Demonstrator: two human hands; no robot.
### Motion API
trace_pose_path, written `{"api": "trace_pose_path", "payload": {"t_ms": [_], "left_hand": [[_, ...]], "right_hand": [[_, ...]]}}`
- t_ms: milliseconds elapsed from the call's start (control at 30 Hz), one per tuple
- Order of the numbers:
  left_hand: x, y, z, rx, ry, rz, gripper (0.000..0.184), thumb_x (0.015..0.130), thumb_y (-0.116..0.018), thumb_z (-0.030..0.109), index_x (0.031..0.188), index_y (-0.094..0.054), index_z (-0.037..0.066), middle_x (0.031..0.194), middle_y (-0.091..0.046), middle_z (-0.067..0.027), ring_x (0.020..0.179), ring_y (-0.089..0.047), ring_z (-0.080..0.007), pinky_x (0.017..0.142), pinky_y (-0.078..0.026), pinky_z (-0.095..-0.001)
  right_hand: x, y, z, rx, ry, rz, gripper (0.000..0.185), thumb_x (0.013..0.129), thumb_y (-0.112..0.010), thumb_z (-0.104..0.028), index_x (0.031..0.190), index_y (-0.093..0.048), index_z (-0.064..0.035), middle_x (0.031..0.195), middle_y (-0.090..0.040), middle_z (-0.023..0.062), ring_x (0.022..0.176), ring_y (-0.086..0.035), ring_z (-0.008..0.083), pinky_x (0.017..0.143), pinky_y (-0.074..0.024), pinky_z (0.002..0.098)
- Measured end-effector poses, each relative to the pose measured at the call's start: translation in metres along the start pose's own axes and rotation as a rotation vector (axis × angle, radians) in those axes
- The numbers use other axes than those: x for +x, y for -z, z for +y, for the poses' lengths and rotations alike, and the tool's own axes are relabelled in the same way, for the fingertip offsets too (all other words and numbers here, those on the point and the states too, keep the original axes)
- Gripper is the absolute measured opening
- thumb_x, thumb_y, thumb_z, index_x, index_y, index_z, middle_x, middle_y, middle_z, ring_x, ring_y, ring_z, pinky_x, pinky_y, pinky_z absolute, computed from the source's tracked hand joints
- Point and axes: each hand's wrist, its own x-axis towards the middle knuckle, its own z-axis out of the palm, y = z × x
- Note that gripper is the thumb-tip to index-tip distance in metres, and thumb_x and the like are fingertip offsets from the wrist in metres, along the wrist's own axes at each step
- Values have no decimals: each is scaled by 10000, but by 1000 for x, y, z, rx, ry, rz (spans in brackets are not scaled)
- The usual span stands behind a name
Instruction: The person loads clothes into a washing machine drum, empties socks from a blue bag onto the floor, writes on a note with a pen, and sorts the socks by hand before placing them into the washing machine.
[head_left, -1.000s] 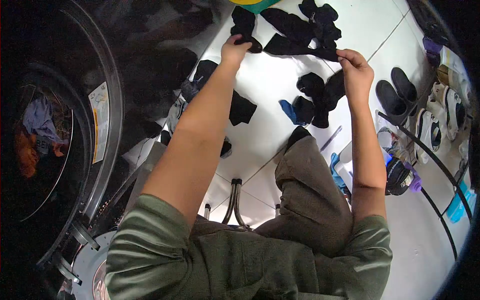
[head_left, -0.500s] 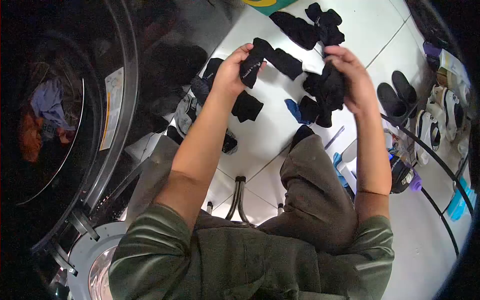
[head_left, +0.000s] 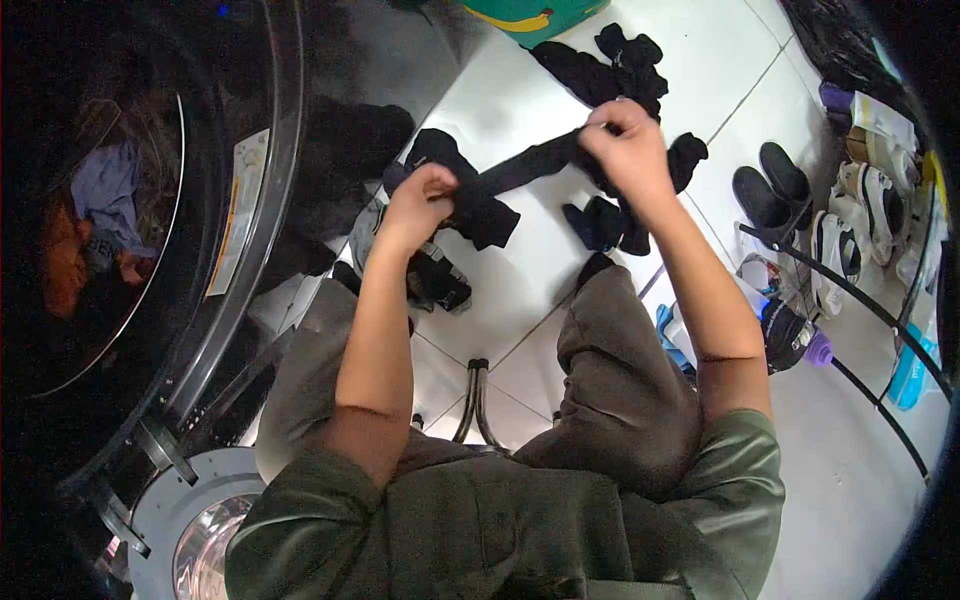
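A long black sock (head_left: 530,165) stretches above the white floor between my two hands. My left hand (head_left: 420,207) pinches its near-left end, where the dark cloth merges with the socks behind it. At the other end, my right hand (head_left: 632,155) has its fingers closed on the sock. Behind my left hand lies another black sock (head_left: 440,150), with a further one (head_left: 492,222) beside it and a grey patterned sock (head_left: 440,282) nearer my leg. Below my right hand rests a dark bunched sock (head_left: 605,225); another black sock (head_left: 688,160) lies to its right.
More black socks (head_left: 635,65) lie at the back, near a green bag (head_left: 535,20). On the left is an open front-loading machine with clothes (head_left: 108,200) inside. Black slippers (head_left: 765,195), white sneakers (head_left: 835,260) and a black-barred rack (head_left: 850,285) stand on the right.
My left hand has moved down and left, my right hand left and slightly inward. The black sock is now drawn out between them; the dark bundle by my right hand is left lower down.
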Motion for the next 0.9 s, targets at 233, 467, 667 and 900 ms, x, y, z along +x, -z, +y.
{"api": "trace_pose_path", "payload": {"t_ms": [233,467,667,900], "left_hand": [[-3,-63,-21,265,-723,136,733,575,-757,113,1207,-395,39,1236,-419,-143,1119,-441,-251,938,-343,-340],[19,-38,19,-416,-240,337,488,695,-679,76,1127,-476,-28,1093,-536,-111,947,-543,-200,819,-435,-295],[68,-3,-45,118,-209,712,732,669,-740,238,1231,-375,-57,1192,-468,-208,1111,-453,-288,932,-353,-343],[-34,-94,-135,811,-463,465,431,750,-604,195,1109,-445,19,1278,-360,-195,1196,-323,-377,981,-253,-468]], "right_hand": [[-49,-50,-67,215,203,-362,217,624,-655,-83,824,-575,-58,816,-532,91,743,-547,234,656,-438,313],[-38,-33,-21,41,340,29,370,703,-663,-114,1046,-527,-85,1073,-498,127,1030,-482,269,877,-382,328],[-36,40,157,-375,-268,201,249,699,-599,-180,898,-625,-34,911,-588,198,795,-574,336,753,-459,391],[-87,19,162,-656,53,-134,321,678,-613,-115,991,-571,-59,1119,-497,200,1003,-492,370,855,-417,418]]}}
